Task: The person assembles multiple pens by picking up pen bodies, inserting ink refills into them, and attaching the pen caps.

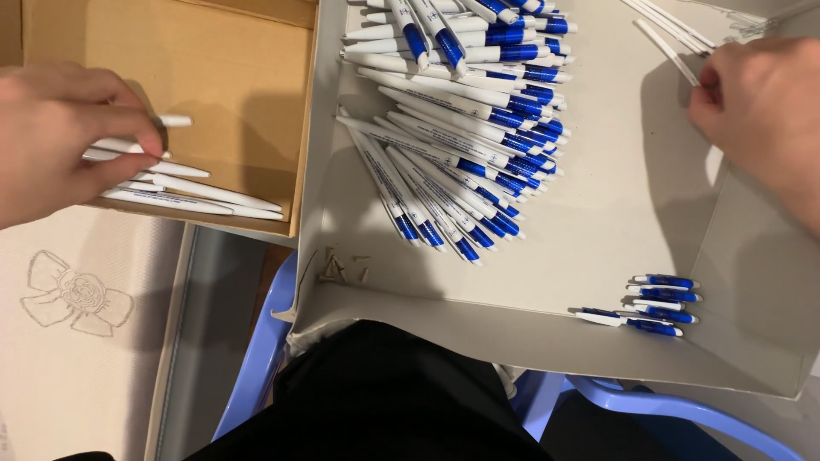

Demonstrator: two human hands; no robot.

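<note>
My left hand (53,137) hovers over a brown cardboard box (231,77) at the left, fingers closed around a bundle of white pens (184,192) whose ends rest on the box floor. My right hand (764,115) is at the upper right over a grey cardboard tray (615,196), pinching a thin white pen part (668,51). A big heap of white-and-blue pens (461,128) fills the tray's middle and top. Several short blue-and-white pen pieces (653,303) lie in the tray's lower right corner.
A few small springs or metal bits (342,266) lie near the tray's lower left corner. More thin white parts (675,21) sit at the top right. A blue plastic chair (256,358) and dark trousers (376,401) are below. A pale sheet with a bow drawing (73,294) lies at left.
</note>
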